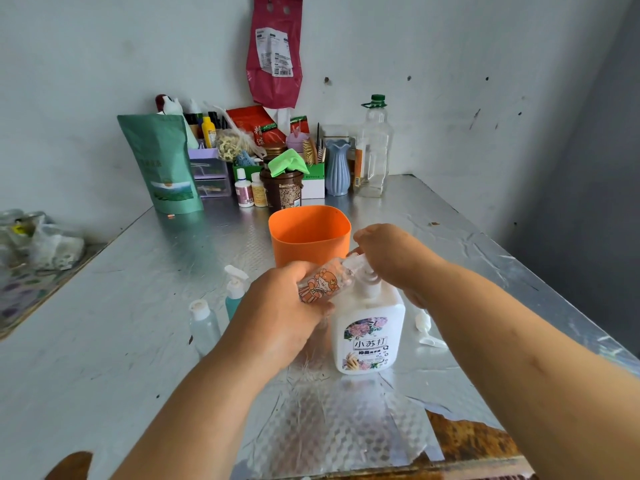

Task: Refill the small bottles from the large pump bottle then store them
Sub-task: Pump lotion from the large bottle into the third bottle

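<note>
The head-worn wide-angle camera is looking forward and down across the table (121,323), close above the left hand (277,306) and right hand (391,261) at frame centre, the wall (104,64) filling the top.

Bare forearms lead to the bare left hand (277,306) and right hand (391,261).

White pump bottle (369,327), floral label; orange cup (308,237); silver foil table (138,341).

The silvery tabletop (121,323) is carrying a pump bottle (369,327) and orange tub (309,233). A small bottle (204,327) is standing nearby.
</note>
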Available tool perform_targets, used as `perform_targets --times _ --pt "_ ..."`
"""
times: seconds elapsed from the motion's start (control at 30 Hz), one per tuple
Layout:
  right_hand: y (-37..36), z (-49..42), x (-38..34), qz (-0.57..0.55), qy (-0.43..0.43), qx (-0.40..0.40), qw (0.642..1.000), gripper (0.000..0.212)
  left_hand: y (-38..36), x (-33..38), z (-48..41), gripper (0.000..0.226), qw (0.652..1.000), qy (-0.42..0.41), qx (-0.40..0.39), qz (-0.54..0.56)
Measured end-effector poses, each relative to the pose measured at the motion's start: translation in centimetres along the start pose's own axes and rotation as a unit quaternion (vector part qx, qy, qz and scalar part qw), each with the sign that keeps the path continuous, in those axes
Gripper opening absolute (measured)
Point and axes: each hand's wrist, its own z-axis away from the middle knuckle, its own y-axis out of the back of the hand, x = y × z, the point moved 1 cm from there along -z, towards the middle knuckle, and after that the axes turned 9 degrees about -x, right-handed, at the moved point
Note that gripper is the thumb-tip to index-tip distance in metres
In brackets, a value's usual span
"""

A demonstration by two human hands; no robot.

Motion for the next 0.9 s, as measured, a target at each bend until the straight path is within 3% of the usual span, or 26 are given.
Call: perform_targets --times 0.9 --pt "0.2 0.6 -0.2 -0.028 -0.001 0.0 1.0 0.035 0.0 0.3 -0.2 0.032 1.0 0.004 0.001 -0.004"
